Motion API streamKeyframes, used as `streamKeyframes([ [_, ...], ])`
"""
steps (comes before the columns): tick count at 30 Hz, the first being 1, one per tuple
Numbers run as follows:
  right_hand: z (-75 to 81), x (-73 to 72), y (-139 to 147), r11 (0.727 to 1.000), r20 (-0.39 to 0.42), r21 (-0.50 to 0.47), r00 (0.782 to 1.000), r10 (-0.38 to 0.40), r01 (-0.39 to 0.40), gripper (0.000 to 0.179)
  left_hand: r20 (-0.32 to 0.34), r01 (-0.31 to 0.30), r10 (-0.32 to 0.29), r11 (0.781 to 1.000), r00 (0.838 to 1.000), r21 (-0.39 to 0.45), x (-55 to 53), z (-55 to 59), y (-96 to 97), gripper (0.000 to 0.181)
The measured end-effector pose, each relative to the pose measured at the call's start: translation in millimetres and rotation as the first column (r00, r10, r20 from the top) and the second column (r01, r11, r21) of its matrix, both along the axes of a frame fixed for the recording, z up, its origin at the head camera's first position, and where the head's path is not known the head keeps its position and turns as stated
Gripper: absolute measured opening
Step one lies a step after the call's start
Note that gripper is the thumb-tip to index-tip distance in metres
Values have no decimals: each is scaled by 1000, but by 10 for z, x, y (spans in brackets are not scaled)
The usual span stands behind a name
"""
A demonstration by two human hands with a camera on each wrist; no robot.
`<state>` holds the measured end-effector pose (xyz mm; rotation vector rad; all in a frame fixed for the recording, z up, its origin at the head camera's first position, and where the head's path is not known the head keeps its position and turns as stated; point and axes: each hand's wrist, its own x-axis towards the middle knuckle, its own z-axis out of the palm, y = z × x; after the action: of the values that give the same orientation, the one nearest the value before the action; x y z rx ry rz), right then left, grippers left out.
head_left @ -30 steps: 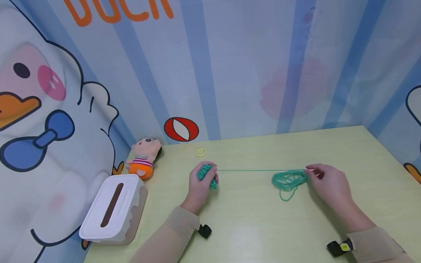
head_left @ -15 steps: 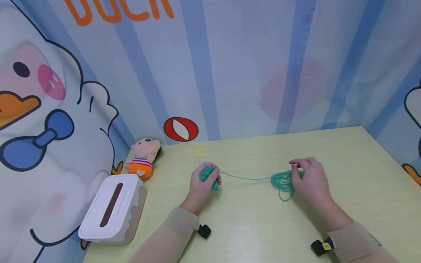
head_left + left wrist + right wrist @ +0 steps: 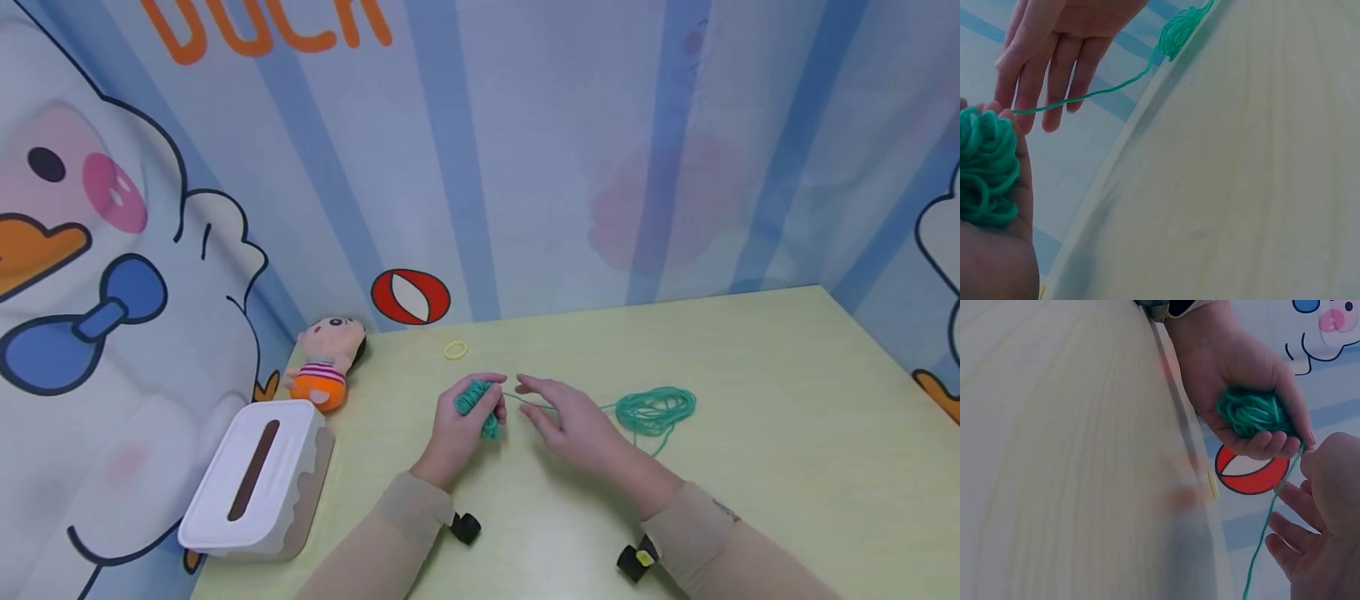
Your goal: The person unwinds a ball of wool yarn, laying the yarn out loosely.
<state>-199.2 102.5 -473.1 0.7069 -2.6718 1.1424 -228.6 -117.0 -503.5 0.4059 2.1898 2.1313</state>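
My left hand (image 3: 448, 429) grips a wound bundle of green yarn (image 3: 472, 397), its fingers curled round it over the table. From the bundle a single strand (image 3: 1107, 91) runs right to a loose heap of the same yarn (image 3: 654, 410) on the tabletop. Beside the left fingertips is my right hand (image 3: 581, 427), its thumb and forefinger parted and the other fingers loosely extended along the strand. In the right wrist view the bundle (image 3: 1254, 414) fills the left palm, and the right fingers (image 3: 1296, 532) lie close by the strand.
A thin yellow ring (image 3: 455, 350) lies near the table's back edge. At the left stand a soft doll (image 3: 322, 379) in orange shorts and a white-lidded tissue box (image 3: 251, 479). A printed blue-striped curtain (image 3: 540, 167) borders the back of the pale table (image 3: 787, 367).
My right hand has let go of the far strand and moved left past the yarn heap to beside my left hand. The taut strand has gone slack. The left hand stays nearly still.
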Motion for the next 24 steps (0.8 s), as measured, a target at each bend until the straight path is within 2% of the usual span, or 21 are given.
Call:
streamKeyframes([
  [2, -10, -18, -91, 1000, 17, -11, 1000, -7, 7, 42, -5, 3, -3, 1000, 1000, -8, 2, 0, -5, 40],
  [5, -20, -26, -163, 998, -9, -34, 999, -45, 45, 27, -17, 1, -2, 1000, 1000, -31, 0, -4, -9, 42],
  [10, 4, 1, -87, 991, -73, -68, 990, -117, 112, 13, -35, -12, 10, 998, 999, -68, -1, 0, -2, 43],
  [14, 45, 28, 80, 984, -85, -100, 984, -155, 146, 12, -33, -3, 2, 1000, 999, -29, 2, 14, 15, 38],
  [21, 23, 44, 356, 971, -144, -149, 967, -211, 189, 8, 13, 52, -53, 995, 999, 85, 4, 10, 20, 30],
  [24, 17, 59, 459, 968, -167, -153, 960, -224, 199, 8, -1, 42, -42, 997, 999, 58, 3, 9, 11, 33],
])
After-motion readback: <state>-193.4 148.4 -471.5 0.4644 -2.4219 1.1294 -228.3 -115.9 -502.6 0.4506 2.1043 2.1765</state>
